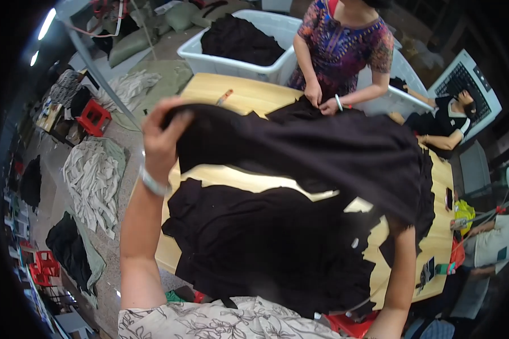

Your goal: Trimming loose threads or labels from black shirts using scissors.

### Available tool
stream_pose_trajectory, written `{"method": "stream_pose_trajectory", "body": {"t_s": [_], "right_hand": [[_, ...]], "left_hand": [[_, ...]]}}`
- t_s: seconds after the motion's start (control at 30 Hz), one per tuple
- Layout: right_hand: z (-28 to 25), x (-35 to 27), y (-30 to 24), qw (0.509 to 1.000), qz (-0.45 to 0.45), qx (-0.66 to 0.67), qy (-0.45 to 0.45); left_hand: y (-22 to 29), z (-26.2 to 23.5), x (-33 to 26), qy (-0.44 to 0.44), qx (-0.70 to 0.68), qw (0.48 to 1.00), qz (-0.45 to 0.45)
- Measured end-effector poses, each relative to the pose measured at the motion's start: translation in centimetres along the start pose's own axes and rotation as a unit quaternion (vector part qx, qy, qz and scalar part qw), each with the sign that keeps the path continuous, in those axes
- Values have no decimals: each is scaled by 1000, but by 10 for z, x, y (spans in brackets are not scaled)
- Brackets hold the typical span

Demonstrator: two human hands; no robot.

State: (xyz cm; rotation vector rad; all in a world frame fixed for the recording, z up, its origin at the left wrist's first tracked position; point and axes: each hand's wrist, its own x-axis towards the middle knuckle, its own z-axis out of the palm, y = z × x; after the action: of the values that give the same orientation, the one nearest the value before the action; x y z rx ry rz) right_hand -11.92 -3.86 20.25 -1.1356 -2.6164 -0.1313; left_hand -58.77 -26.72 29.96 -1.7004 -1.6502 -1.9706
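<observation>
A black garment [322,141] is lifted and stretched across the table, partly blurred by motion. My left hand [167,135], raised at its left end, has fingers and thumb closed around the dark cloth. At the garment's lower right edge, my right hand [398,225] is mostly covered by the fabric, so its fingers are hidden. Below the lifted cloth, closer to me, a second black garment [266,237] lies spread on the light wooden table [209,85].
Across the table a person [345,62] handles black cloth. Behind stands a white tub [195,51] of dark fabric. At right are a seated person [444,121] and a phone [449,198]. Left on the floor lie pale cloth [93,178] and a red stool [93,117].
</observation>
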Motion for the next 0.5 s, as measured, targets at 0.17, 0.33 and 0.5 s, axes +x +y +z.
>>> {"method": "stream_pose_trajectory", "body": {"t_s": [0.17,0.33,0.5], "right_hand": [[-1,21,-49,926,141,-59,-346],[32,-61,-74,952,186,74,-232],[39,-125,-82,947,242,91,-193]], "left_hand": [[-105,26,10,-107,-8,988,-113],[-101,23,-89,-229,139,940,-213],[-23,-15,-200,-313,132,873,-351]]}}
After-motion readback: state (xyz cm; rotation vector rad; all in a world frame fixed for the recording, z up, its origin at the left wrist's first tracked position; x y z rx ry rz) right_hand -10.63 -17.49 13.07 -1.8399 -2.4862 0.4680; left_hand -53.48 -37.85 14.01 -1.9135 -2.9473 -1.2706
